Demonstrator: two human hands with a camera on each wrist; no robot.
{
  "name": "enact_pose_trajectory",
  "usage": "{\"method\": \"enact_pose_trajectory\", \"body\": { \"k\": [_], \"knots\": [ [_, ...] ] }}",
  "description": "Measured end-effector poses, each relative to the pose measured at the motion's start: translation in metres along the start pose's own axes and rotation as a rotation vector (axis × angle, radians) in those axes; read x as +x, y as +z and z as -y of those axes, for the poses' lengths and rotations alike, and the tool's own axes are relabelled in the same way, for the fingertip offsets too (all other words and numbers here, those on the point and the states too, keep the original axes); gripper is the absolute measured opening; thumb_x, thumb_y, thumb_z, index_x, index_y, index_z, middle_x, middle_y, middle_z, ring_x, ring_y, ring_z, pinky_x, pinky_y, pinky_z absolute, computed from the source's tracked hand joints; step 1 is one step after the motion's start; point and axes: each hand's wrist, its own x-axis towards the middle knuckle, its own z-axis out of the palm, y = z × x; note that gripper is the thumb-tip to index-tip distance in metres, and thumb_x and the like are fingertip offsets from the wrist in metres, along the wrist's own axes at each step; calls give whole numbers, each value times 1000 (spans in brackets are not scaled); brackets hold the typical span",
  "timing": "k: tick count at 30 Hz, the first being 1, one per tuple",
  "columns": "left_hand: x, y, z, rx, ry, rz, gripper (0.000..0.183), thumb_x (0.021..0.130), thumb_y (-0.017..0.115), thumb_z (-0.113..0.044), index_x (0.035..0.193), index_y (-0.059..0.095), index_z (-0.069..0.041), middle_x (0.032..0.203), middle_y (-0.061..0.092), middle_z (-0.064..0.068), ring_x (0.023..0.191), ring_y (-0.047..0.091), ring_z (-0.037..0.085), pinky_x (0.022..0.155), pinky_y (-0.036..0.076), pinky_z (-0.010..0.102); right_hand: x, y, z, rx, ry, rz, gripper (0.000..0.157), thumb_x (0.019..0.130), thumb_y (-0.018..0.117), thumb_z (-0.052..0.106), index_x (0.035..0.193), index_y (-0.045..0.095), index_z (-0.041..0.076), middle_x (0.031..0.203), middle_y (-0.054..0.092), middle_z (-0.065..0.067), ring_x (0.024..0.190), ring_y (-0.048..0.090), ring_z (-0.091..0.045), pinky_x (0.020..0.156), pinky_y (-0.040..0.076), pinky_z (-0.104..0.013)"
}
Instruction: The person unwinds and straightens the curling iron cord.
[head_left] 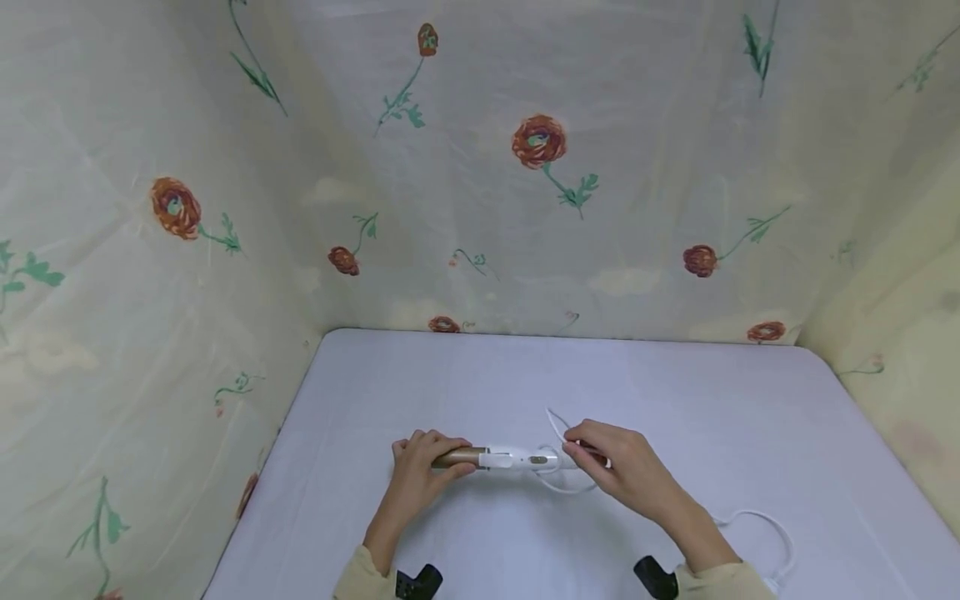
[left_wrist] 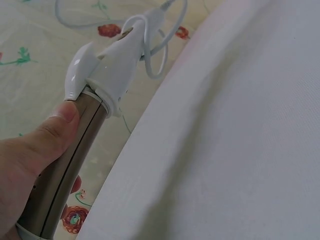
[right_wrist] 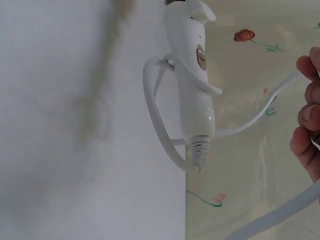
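A curling iron [head_left: 512,460] with a white handle and a gold-brown barrel [left_wrist: 70,165] is held level above the table. My left hand [head_left: 420,468] grips the barrel, its thumb [left_wrist: 57,125] lying along it near the white clamp lever [left_wrist: 80,71]. The white power cord [right_wrist: 156,117] loops around the handle, starting from the ribbed sleeve [right_wrist: 201,150] at its end. Beyond that end, my right hand [head_left: 630,468] pinches the cord between thumb and fingers. In the right wrist view, only the fingertips [right_wrist: 305,117] of that hand show, at the right edge.
Under both hands lies a white tabletop [head_left: 450,383]. More white cord [head_left: 780,533] curves over the table by the right forearm, where a white piece partly shows at the frame's bottom. Flower-printed cloth [head_left: 465,183] walls the back and sides.
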Motion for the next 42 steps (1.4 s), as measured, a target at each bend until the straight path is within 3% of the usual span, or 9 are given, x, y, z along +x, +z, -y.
{"method": "enact_pose_trajectory", "body": {
  "k": [12,22,28,32,39,42],
  "knots": [
    [-5,-4,0,-1,17,20,35,72,73,-45,106,70,-34,92,64,-12,82,46,7,81,21,37,1,4,-22,58,203,97,4,91,63,11,94,66,12,73,62,5,60,44,4,53,42,-17],
    [-6,-9,2,-50,22,69,35,74,72,-45,108,69,-34,94,65,-11,83,46,7,82,21,38,-4,15,-44,117,415,198,17,96,57,23,97,67,10,85,68,-1,72,54,0,64,48,-22],
    [-7,-9,4,-71,17,80,35,75,71,-46,108,69,-35,93,64,-12,83,45,6,82,20,36,-19,29,-56,162,518,221,19,97,55,24,105,62,9,83,63,0,70,51,-2,61,44,-21],
    [-6,-8,4,-75,15,75,35,75,70,-48,108,68,-36,93,63,-14,83,45,6,81,20,36,-30,42,-60,198,528,189,23,97,55,17,118,55,9,85,56,2,73,52,-4,63,44,-21],
    [-4,-7,3,-78,1,48,35,75,72,-45,108,68,-36,95,64,-15,86,47,6,82,20,36,-42,56,-52,199,406,110,28,88,61,-2,114,60,7,111,55,-10,103,54,-21,86,47,-36],
    [-1,-8,2,-83,4,25,35,76,72,-45,109,68,-35,97,64,-15,88,48,7,82,20,36,-48,68,-52,153,416,57,34,85,64,-5,116,58,8,115,54,-6,109,55,-23,91,47,-39]
  ]
}}
